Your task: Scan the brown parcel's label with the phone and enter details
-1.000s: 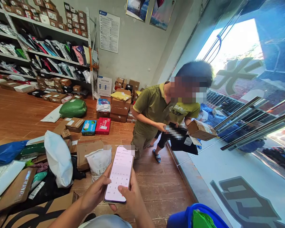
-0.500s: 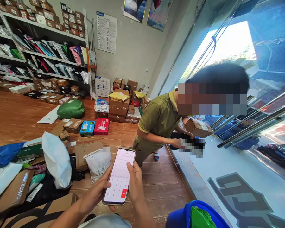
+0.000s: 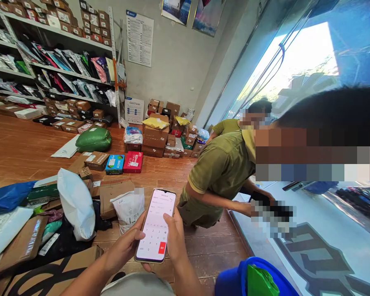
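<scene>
A smartphone (image 3: 156, 226) is held upright between my two hands, its lit screen showing a number keypad with a red key at the lower right. My left hand (image 3: 131, 244) grips its left edge, with the thumb over the keypad's left side. Around the right edge wraps my right hand (image 3: 176, 238), its thumb above the upper part of the keypad. Most of my fingers are hidden behind the phone. Just beyond my left hand stands a white plastic parcel (image 3: 128, 209) with a printed label.
Parcels and cartons lie on the floor at left, among them a white bag (image 3: 75, 205) and a red box (image 3: 133, 162). A blue bin (image 3: 231, 281) stands at lower right. A person in an olive shirt (image 3: 222, 164) bends close on my right, another behind. Shelves (image 3: 70, 68) line the back.
The nearer person has leaned further right and closer to me, and a second person shows behind. My hands still hold the phone, thumbs in nearly the same place.
</scene>
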Demonstrator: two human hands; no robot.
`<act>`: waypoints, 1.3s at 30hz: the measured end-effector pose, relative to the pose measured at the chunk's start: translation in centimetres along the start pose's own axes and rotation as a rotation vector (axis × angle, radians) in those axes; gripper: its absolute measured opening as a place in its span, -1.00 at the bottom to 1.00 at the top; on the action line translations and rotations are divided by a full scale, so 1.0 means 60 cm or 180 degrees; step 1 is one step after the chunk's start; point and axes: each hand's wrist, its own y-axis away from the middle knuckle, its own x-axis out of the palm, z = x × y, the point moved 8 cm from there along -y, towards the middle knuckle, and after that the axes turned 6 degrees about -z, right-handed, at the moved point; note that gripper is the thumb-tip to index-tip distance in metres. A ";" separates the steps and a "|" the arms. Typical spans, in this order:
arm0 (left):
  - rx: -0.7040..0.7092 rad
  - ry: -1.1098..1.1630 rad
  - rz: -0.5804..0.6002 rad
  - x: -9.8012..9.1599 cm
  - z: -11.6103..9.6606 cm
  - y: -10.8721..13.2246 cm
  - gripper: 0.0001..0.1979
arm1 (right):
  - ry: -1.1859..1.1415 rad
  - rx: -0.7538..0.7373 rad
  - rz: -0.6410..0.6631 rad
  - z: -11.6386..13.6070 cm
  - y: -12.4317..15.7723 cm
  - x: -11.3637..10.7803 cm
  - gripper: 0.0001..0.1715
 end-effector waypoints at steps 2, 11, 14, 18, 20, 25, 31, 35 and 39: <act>-0.0014 -0.0007 -0.0017 0.001 -0.001 0.001 -0.13 | 0.0024 0.0004 0.0014 -0.003 -0.001 -0.001 -0.53; -0.0134 -0.0074 -0.0157 0.019 -0.031 0.017 -0.04 | 0.0417 -0.0154 0.0276 0.000 0.007 -0.015 -0.53; -0.0116 -0.0020 -0.0241 0.014 -0.036 0.017 0.00 | 0.0375 -0.0101 0.0693 -0.003 0.017 -0.007 -0.49; -0.0117 0.0031 -0.0205 0.011 -0.034 0.014 -0.01 | 0.0339 -0.0243 0.0763 0.002 0.022 -0.010 -0.49; -0.0087 0.0058 -0.0151 0.014 -0.034 0.014 -0.05 | 0.0311 -0.0224 0.0719 0.002 0.024 -0.012 -0.49; -0.0008 0.0056 -0.0088 0.022 -0.035 0.022 -0.15 | 0.0095 -0.0068 0.0752 -0.009 0.032 -0.015 -0.49; -0.0070 0.0053 -0.0150 0.017 -0.035 0.019 -0.15 | 0.0257 -0.0181 0.1018 -0.024 0.034 -0.014 -0.25; -0.0108 -0.0021 -0.0222 0.019 -0.038 0.013 -0.02 | 0.0661 -0.0197 0.1033 -0.020 0.035 -0.009 -0.21; -0.0139 -0.0090 -0.0281 0.019 -0.039 0.012 0.02 | 0.0792 -0.0251 0.0846 -0.016 0.033 -0.010 -0.22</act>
